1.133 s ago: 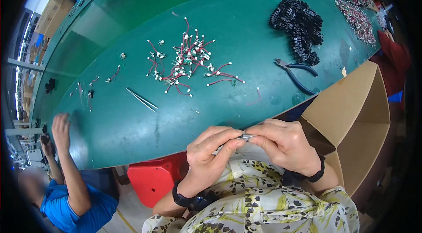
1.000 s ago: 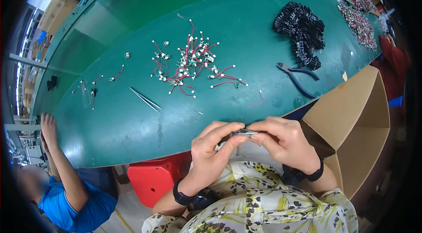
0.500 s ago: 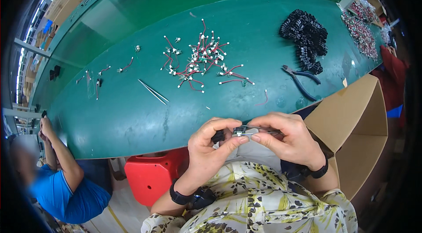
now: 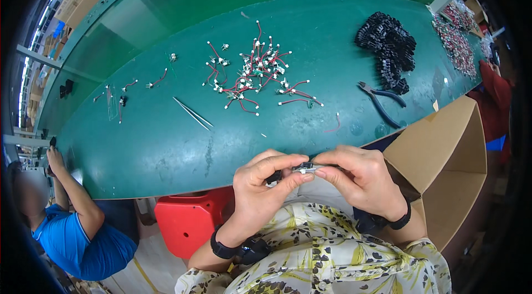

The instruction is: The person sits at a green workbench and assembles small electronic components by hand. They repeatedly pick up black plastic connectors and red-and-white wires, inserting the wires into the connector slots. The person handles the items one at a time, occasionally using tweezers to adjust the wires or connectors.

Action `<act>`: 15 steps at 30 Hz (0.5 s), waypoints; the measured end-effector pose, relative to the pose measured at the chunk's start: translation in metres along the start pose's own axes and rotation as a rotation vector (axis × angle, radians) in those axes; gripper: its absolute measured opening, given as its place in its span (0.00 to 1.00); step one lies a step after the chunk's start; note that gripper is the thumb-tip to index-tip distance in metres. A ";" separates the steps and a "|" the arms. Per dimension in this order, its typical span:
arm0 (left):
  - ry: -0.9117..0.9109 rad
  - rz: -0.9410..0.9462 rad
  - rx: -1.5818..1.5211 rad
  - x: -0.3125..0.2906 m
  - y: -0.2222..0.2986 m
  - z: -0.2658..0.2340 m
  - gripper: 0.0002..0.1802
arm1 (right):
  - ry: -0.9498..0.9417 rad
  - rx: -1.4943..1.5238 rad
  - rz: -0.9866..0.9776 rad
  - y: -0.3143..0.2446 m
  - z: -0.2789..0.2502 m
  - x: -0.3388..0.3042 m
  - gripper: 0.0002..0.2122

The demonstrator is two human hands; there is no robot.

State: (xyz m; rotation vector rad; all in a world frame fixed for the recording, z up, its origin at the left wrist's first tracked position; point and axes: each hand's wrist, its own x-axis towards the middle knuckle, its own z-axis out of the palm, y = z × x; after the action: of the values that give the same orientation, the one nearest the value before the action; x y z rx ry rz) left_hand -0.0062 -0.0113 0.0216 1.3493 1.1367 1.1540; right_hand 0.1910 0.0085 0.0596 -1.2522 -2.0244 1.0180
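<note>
My left hand (image 4: 260,182) pinches a small black plastic part with a white connector (image 4: 303,170) between thumb and forefinger, just off the table's near edge. Another black bit shows behind those fingers. Opposite it, my right hand (image 4: 363,179) is closed on thin metal tweezers (image 4: 320,167), mostly hidden by the fingers, their front end at the part. Both hands' fingertips almost meet there. Beyond them on the green table (image 4: 166,166) lies a loose heap of red wires with white connectors (image 4: 257,72).
A second pair of tweezers (image 4: 192,112) lies left of centre. Blue-handled cutters (image 4: 382,104) sit below a pile of black plastic parts (image 4: 388,44). An open cardboard box (image 4: 438,155) stands at my right, a red stool (image 4: 188,225) at my left. A co-worker in blue (image 4: 91,238) works far left.
My right hand's fingers have closed further over the tweezers, so less of the prongs shows. My hands have drawn slightly closer around the part. The things on the table have stayed put.
</note>
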 end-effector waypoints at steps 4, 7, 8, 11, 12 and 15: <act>0.056 0.033 0.072 -0.001 0.002 0.005 0.14 | 0.073 -0.089 0.001 0.000 0.008 -0.003 0.05; 0.074 0.012 0.102 0.003 0.003 0.009 0.13 | 0.119 -0.074 -0.017 0.012 0.014 -0.003 0.06; 0.078 0.001 0.112 0.004 -0.001 0.009 0.13 | 0.111 -0.047 0.013 0.014 0.016 -0.003 0.06; 0.103 -0.042 0.106 0.006 0.002 0.004 0.13 | 0.060 0.045 0.073 0.012 0.012 0.005 0.07; 0.113 -0.057 0.099 0.007 0.004 -0.001 0.13 | 0.018 0.090 0.087 0.009 0.008 0.009 0.07; 0.344 0.058 0.432 0.007 0.008 -0.055 0.13 | -0.033 0.128 0.153 0.003 -0.007 0.011 0.10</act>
State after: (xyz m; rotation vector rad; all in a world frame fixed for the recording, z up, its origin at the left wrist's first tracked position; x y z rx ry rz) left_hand -0.0594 0.0003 0.0332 1.5499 1.6776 1.2606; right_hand 0.1934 0.0214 0.0621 -1.3455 -1.8778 1.2269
